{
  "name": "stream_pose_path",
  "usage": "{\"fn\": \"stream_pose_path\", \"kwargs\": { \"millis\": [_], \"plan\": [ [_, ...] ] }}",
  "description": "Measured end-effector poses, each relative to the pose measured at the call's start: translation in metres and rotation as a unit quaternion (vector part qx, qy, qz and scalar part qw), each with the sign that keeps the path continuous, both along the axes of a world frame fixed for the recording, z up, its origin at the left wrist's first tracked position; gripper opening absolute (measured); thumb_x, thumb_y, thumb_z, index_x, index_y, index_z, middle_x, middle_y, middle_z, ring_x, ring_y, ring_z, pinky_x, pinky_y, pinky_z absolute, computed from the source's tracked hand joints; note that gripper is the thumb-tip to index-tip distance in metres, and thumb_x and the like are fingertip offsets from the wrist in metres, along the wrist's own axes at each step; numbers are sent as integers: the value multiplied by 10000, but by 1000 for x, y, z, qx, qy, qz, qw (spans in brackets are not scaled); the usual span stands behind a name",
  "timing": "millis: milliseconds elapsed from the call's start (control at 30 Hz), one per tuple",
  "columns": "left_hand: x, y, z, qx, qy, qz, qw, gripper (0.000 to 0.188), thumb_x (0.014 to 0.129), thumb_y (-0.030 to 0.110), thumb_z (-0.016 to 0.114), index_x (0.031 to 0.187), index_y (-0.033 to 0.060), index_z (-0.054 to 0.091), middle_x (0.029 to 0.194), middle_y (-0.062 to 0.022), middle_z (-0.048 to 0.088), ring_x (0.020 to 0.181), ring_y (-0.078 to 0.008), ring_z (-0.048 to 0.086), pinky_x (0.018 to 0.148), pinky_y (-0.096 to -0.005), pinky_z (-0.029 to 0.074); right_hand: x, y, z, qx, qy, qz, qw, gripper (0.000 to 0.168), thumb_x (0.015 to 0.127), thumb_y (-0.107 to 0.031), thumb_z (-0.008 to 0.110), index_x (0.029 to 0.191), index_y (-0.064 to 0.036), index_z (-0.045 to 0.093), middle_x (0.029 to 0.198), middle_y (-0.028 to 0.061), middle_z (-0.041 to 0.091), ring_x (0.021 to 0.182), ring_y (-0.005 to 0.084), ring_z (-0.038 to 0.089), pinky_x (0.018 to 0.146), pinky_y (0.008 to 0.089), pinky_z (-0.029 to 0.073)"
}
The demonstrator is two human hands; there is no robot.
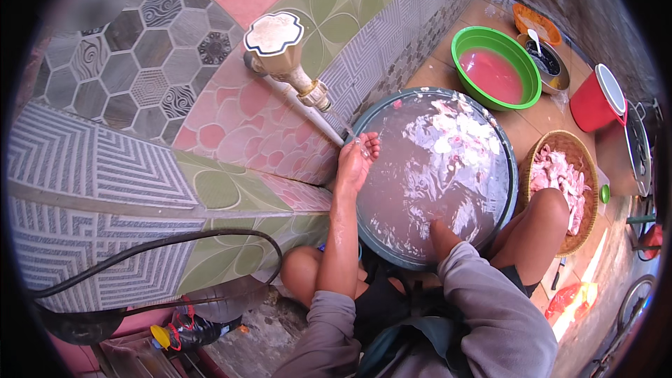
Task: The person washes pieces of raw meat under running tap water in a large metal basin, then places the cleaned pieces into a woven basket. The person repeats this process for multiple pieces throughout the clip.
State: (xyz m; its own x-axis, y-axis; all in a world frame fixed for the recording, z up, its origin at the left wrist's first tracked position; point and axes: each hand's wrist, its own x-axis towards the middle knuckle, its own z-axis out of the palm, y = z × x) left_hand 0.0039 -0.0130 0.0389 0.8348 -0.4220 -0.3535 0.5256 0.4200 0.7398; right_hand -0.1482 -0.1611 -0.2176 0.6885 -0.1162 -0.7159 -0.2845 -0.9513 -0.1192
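Water runs from a tap (313,95) on the tiled wall onto my left hand (360,156), which is palm up with its fingers slightly curled and holds nothing solid that I can see. It is over the left edge of a large round tub (362,244) of cloudy water. Pale pieces and fatty bits (462,131) float mostly at the tub's far right. My right forearm (443,236) dips into the water near the tub's close side; the hand itself is hidden below the surface. A woven basket (590,168) of raw pink meat pieces (559,178) stands right of the tub, beside my knee.
Beyond the tub are a green basin (531,71) of pinkish water, an orange basket (551,31), a metal bowl (563,76) with dark contents and a red bucket (590,102). A large metal pot (617,157) stands right. A knife (556,274) and a red plastic bag (569,299) lie on the floor.
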Motion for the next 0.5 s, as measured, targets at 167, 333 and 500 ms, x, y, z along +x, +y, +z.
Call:
{"fn": "stream_pose_path", "kwargs": {
  "millis": [167, 333, 500],
  "plan": [
    [-3, -5, -2, 25, 13, -4, 1000, 301, 981, 236, 480, 1081, -28, 582, 911, -63, 593, 809, -125, 562, 727, -247, 484, -17, 19, -8, 23, 3, 2, 1000, 338, 880, -250, 568, 1137, -30, 572, 1002, 142, 655, 895, 239, 636, 797, 358, 512],
    [-6, 11, -1, 54, 4, 3, 999, 306, 983, 243, 474, 1093, -23, 578, 927, -57, 594, 808, -118, 566, 720, -240, 482, -29, 43, -9, 51, 0, 20, 998, 332, 873, -243, 582, 1126, -28, 571, 1006, 146, 654, 902, 248, 640, 807, 361, 512],
    [-4, 6, -1, 135, -35, -12, 990, 298, 981, 255, 464, 1112, 15, 583, 955, -38, 603, 783, -102, 566, 689, -213, 460, -9, 18, 6, 128, -79, -44, 988, 327, 866, -236, 596, 1115, -25, 570, 1010, 150, 654, 909, 258, 645, 816, 363, 512]
  ]
}}
